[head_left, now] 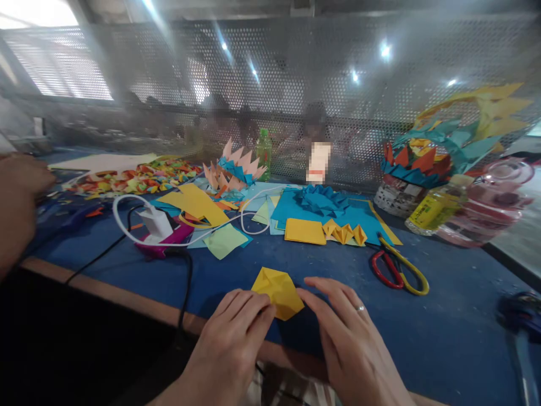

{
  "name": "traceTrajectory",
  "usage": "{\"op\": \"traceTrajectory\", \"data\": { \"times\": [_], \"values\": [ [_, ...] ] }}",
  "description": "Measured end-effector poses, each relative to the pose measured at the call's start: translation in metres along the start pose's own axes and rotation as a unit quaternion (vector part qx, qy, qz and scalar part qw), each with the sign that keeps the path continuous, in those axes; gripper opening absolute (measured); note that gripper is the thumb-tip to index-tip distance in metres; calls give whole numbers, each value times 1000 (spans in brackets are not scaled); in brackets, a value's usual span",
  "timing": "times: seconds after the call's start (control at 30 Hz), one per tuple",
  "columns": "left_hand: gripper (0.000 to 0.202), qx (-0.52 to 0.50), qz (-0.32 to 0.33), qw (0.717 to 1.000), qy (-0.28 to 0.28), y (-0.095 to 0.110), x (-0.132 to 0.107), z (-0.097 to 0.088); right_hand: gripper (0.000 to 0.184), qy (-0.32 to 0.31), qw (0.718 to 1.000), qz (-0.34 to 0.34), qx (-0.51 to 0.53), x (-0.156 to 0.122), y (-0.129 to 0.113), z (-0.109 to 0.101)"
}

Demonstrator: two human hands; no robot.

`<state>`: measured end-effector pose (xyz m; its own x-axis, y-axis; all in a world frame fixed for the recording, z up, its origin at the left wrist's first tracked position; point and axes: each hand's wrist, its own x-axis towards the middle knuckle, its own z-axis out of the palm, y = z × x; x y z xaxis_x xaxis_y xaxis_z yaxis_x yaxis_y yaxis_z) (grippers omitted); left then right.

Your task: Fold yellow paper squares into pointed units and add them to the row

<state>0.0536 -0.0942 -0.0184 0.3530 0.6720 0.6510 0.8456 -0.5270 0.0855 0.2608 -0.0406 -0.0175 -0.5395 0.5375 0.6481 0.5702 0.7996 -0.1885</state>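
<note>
A partly folded yellow paper piece lies on the blue table top near its front edge. My left hand rests flat at the paper's lower left, fingers stretched out and touching its edge. My right hand, a ring on one finger, lies flat at the paper's right with fingers spread, fingertips against its corner. Neither hand grips the paper.
Red and yellow handled scissors lie to the right. Behind are a yellow paper stack, small folded yellow units, blue sheets, a white charger with cable, paper baskets, bottles, and another person's hand at left.
</note>
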Motion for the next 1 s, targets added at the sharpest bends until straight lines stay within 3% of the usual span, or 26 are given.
{"op": "traceTrajectory", "data": {
  "times": [0.13,0.3,0.5,0.6,0.8,1.0],
  "values": [
    [36,19,11,1000,0,3,-7,-4,46,-32,999,-3,23,13,8,3],
    [46,72,26,996,-44,5,-21,-3,36,-42,997,-25,56,22,10,8],
    [34,58,49,996,-39,4,-23,-7,28,-70,993,-26,89,15,2,-1],
    [32,21,69,996,-46,1,-22,-9,20,-106,984,14,143,14,-1,-4],
    [36,-8,105,993,-51,-11,-25,-8,10,-137,956,162,203,22,-3,2],
    [35,13,117,992,-31,-13,-23,-11,13,-133,953,201,184,23,-9,8]
  ]
}}
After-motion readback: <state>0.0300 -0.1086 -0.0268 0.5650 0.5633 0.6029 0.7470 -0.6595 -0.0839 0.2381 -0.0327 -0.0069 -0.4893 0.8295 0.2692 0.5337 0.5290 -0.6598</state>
